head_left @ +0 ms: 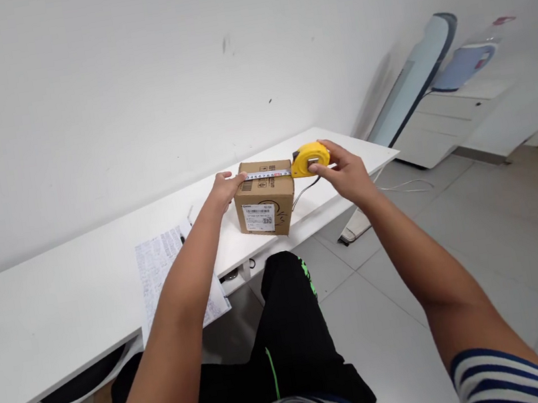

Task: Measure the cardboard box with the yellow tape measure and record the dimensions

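A small brown cardboard box point(265, 198) with a white label stands on the white table point(59, 286). A yellow tape measure point(310, 157) is held at the box's right top edge by my right hand point(345, 170), fingers wrapped round its case. The tape blade point(268, 175) runs left across the box's top. My left hand point(225, 190) rests at the box's left top edge, fingers pinching the blade's end against the corner.
A printed paper sheet point(168, 270) with a pen lies left of the box, overhanging the table's front edge. A thin cable point(305, 189) trails off the table to the right. White panels and a blue-edged board point(413, 82) lean on the wall at right. Tiled floor below.
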### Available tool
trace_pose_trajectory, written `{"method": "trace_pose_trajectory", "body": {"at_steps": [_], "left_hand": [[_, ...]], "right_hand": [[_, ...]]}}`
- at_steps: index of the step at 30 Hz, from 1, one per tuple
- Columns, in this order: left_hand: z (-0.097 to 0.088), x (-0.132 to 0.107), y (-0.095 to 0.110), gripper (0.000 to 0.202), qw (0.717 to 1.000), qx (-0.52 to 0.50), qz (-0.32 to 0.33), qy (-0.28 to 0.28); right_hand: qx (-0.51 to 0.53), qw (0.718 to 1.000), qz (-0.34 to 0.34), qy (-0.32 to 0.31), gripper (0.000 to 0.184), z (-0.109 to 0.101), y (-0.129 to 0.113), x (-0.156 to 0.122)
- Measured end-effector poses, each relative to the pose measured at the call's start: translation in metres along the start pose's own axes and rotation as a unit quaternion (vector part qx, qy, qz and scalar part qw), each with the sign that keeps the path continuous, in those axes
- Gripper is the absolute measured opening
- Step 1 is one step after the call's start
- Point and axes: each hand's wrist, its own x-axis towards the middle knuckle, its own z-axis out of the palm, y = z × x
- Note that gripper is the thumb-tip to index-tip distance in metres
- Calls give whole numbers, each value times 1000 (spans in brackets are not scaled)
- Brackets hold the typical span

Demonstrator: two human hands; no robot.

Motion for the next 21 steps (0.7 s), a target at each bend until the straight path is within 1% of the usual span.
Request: {"method": "trace_pose_trajectory", "body": {"at_steps": [4,7,10,14,16,18,21], "left_hand": [[3,1,-2,64,1000,-22,15,-1],[5,4,-4,53,999,-31,36,8],[7,5,-7,44,998,-46,43,19],[8,2,-12,39,996,-61,52,39],[7,0,-13,30,996,-50,59,41],[4,0,-11,19,996,-32,76,35],[-3,2,-8,15,994,1,103,38]], "right_hand": [[-14,1000,9,-16,76,-5,5,0],[-30,999,4,-22,76,-8,6,-4],[-46,999,0,-26,79,-5,4,-5],[-44,998,-4,-34,82,-2,5,-4],[-52,998,-5,-42,84,-3,5,-4],[-72,996,-6,-52,82,-6,1,-3],[-121,990,-16,-75,71,-11,-10,4]]}}
